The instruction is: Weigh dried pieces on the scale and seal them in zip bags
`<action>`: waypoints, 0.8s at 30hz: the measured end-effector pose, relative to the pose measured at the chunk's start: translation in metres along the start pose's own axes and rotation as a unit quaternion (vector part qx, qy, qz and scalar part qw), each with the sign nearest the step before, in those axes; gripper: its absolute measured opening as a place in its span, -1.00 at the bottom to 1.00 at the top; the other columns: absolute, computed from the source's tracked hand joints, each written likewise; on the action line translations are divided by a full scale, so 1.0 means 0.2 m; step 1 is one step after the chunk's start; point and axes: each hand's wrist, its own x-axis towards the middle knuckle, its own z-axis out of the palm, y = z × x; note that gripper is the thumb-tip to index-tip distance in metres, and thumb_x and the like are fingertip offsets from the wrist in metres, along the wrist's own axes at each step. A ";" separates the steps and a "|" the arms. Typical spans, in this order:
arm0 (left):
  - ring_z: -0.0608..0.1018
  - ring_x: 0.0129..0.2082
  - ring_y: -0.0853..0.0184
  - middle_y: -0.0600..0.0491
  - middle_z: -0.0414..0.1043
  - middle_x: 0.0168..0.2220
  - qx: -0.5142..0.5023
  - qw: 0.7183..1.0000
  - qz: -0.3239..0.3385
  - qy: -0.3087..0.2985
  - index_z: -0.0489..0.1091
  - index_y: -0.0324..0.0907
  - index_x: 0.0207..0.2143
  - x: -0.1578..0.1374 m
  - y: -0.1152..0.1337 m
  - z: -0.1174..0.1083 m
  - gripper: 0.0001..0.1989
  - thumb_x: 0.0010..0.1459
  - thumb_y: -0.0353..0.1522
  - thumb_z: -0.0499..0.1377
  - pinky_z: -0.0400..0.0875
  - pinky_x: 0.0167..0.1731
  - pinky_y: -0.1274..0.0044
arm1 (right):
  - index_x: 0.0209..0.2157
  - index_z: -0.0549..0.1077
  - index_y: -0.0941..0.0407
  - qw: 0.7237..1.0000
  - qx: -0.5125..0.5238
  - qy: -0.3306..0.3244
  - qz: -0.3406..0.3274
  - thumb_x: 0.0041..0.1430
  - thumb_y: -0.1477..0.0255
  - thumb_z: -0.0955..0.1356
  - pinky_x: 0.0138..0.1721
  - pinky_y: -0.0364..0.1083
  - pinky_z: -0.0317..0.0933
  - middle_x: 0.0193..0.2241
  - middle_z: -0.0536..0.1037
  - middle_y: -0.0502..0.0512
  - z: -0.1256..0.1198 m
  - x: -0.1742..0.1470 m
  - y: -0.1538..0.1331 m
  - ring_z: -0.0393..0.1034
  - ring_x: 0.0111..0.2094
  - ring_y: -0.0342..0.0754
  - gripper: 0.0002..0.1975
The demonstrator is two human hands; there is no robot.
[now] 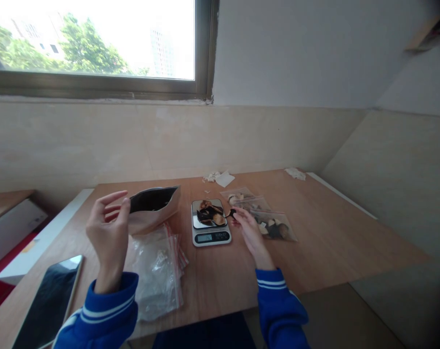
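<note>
Left hand (109, 232) raised, fingers pinching the rim of an open pouch (154, 206), mouth held wide toward the scale (210, 221). Right hand (249, 231) low beside the scale, fingertips nipping a dark piece (232, 213) at the pan's edge, where more pieces are piled. Filled bags (267, 218) lie right; empty bags (158, 271) are stacked left on the surface (332, 242), near a tablet (49, 300).

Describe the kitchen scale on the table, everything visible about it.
The scale is small and flat, with a shiny, mirror-like platform and a pale front strip bearing a digital display; its reading is too small to tell. It sits level on the wooden table. Dark and tan pieces lie on the platform. The right hand reaches its right edge, pinching a dark piece.
</note>
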 end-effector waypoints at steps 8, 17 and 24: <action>0.47 -0.29 0.28 -0.02 0.43 -0.18 0.040 0.998 -0.041 0.015 0.34 -0.16 0.02 0.02 -0.14 0.03 -0.60 0.26 -0.14 0.01 0.40 -0.27 0.41 | -0.28 0.54 0.10 0.986 -0.141 -0.040 -0.085 -0.08 0.28 0.41 -0.35 -0.13 0.29 -0.22 0.57 0.09 0.05 0.29 0.07 0.42 -0.28 -0.04 -0.71; 0.47 -0.09 0.14 -0.14 0.37 -0.06 0.033 0.998 -0.047 0.009 0.18 -0.23 0.10 -0.01 -0.29 0.07 -0.54 0.24 -0.17 0.02 0.39 -0.12 0.28 | -0.28 0.52 0.09 0.941 -0.274 -0.062 -0.190 0.07 0.34 0.31 -0.21 -0.06 0.29 -0.30 0.59 0.07 0.03 0.33 0.19 0.45 -0.30 -0.04 -0.78; 0.44 -0.03 0.12 -0.13 0.31 0.01 0.042 0.998 -0.037 -0.009 0.20 -0.21 0.09 -0.03 -0.51 0.09 -0.49 0.18 -0.12 0.06 0.35 -0.03 0.24 | -0.23 0.51 0.09 0.933 -0.297 -0.068 -0.193 0.13 0.31 0.29 -0.23 -0.06 0.30 -0.28 0.58 0.09 0.00 0.34 0.23 0.45 -0.29 -0.03 -0.76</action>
